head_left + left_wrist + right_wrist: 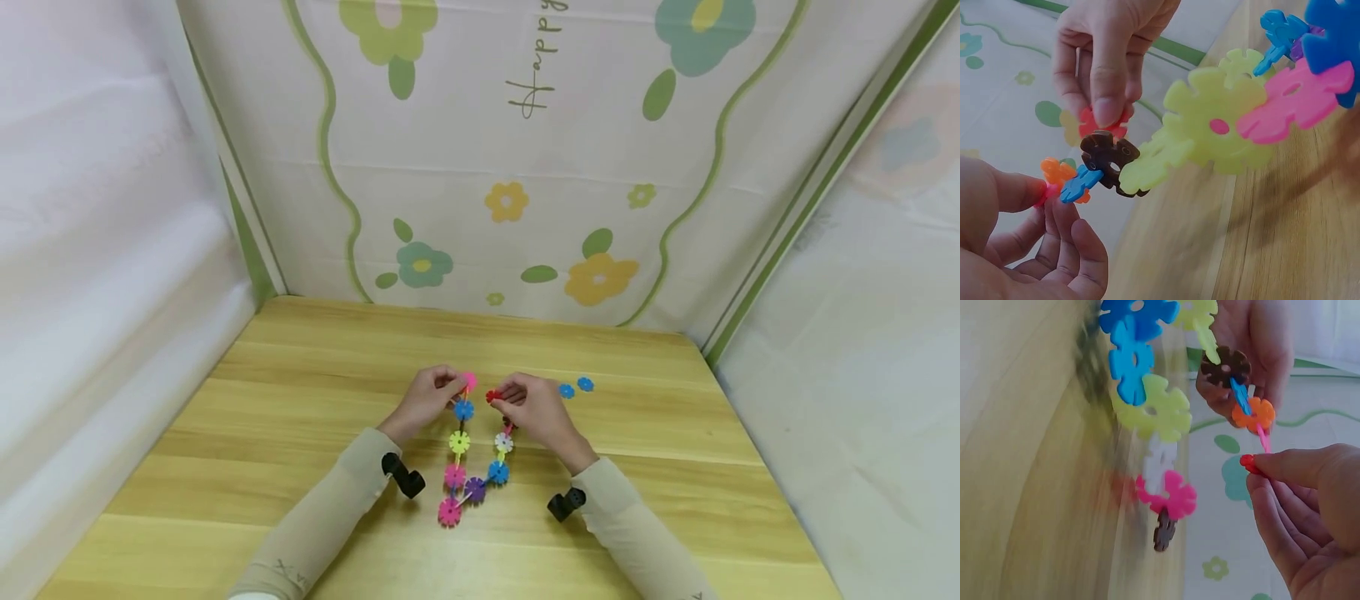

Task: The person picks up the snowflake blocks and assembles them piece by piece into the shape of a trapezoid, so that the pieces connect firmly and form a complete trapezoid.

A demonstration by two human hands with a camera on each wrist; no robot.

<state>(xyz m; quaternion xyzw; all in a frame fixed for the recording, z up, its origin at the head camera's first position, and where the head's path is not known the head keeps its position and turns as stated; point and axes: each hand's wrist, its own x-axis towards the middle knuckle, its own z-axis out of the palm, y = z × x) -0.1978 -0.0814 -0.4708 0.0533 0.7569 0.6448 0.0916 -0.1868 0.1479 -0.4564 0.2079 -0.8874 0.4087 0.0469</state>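
Note:
A chain of notched plastic snowflake discs bends in a V over the table, its lowest part a pink disc (450, 512) beside a purple disc (475, 489). My left hand (423, 400) pinches the pink end disc (470, 381) between thumb and fingers; an orange disc (1254, 415) and a blue one follow it. In my right hand (540, 408), thumb and fingertips pinch a single red disc (1249, 464), close to that pink end. The chain's other end, a brown disc (1164, 531), hangs free below a pink one in the right wrist view.
Two loose blue discs, one nearer (566, 390) and one farther (586, 384), lie on the wooden table (300, 375) beyond my right hand. A white flower-printed cloth (450, 150) rises behind the table's back edge, with white cloth walls at both sides.

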